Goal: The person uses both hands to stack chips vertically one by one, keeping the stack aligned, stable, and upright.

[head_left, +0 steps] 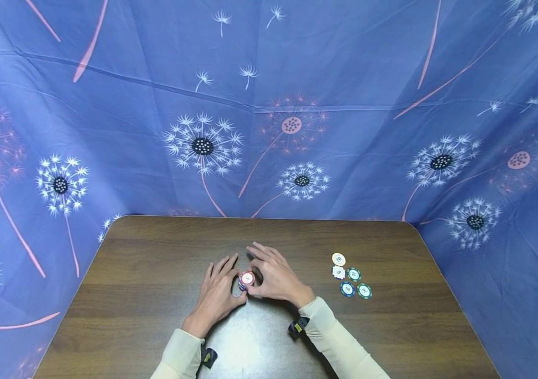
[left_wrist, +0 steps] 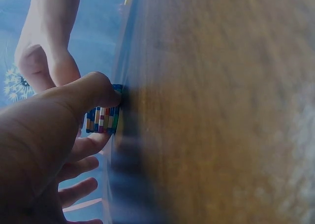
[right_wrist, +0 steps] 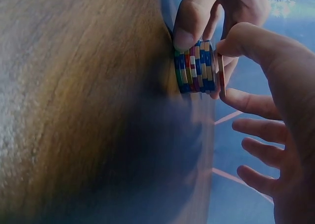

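Observation:
A short stack of poker chips (right_wrist: pixel 194 69) in blue, red and green stands on the wooden table. My left hand (head_left: pixel 216 293) grips it low down, thumb on the near side and index finger on the far side. Between thumb and index finger, my right hand (head_left: pixel 275 275) pinches a red-edged chip (head_left: pixel 247 278) with a white centre. In the right wrist view this chip sits just off the top of the stack, with a thin gap. The other fingers of both hands are spread out. From above, the red chip hides most of the stack.
Right of the hands lie several loose chips: a pale round one (head_left: pixel 338 259), a white one (head_left: pixel 338 272), a blue one (head_left: pixel 347 289) and two green ones (head_left: pixel 364 291). A blue patterned cloth (head_left: pixel 259 158) hangs behind the table (head_left: pixel 155 247).

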Demonstrator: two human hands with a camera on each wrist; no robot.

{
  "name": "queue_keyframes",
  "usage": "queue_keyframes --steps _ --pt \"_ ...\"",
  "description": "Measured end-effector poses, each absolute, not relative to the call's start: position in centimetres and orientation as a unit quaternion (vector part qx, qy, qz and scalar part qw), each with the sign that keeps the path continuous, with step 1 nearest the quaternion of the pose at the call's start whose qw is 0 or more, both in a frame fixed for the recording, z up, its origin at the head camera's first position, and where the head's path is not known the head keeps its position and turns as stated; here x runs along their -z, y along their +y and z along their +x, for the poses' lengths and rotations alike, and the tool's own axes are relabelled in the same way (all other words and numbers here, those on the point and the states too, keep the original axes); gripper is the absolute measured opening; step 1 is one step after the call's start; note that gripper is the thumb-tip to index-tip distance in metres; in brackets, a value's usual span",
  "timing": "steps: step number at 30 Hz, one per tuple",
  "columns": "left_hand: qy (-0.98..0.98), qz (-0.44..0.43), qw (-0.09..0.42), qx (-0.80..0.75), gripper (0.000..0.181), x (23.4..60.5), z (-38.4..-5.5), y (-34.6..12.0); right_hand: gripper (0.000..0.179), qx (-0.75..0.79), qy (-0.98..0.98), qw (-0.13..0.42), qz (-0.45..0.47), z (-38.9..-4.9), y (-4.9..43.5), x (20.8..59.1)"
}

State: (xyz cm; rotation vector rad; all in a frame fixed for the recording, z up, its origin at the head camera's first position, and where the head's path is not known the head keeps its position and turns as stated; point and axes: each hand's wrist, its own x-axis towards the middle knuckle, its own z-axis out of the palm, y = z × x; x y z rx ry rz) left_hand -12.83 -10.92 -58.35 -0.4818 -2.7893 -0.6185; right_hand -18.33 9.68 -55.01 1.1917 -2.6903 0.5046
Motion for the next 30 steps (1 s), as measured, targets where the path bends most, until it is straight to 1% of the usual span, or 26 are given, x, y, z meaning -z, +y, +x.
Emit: queue_keyframes --steps 7,13,18,23,30 --pt "-0.958 -0.161 0.102 0.215 0.048 58.1 -12.9 -10.9 0.037 -0.167 -0.901 0.074 0.394 -18.3 9.6 55.0" --pt "-0.959 -0.159 0.099 0.212 0.048 58.1 -13.0 -10.8 0.04 -0.179 -0.903 0.059 0.386 -18.2 9.8 55.0" --pt "-0.96 -0.16 0.101 0.205 0.047 58.2 -13.0 -10.8 0.043 -0.207 -0.905 0.062 0.367 -17.7 10.6 54.8" --pt "-0.96 -0.158 0.105 0.205 0.048 58.2 -12.8 -10.8 0.041 -0.222 -0.906 0.061 0.354 -16.7 12.1 54.6" --pt "-0.958 -0.154 0.115 0.21 0.044 58.2 -12.6 -10.7 0.033 -0.232 -0.914 0.075 0.323 -14.3 15.2 55.0"
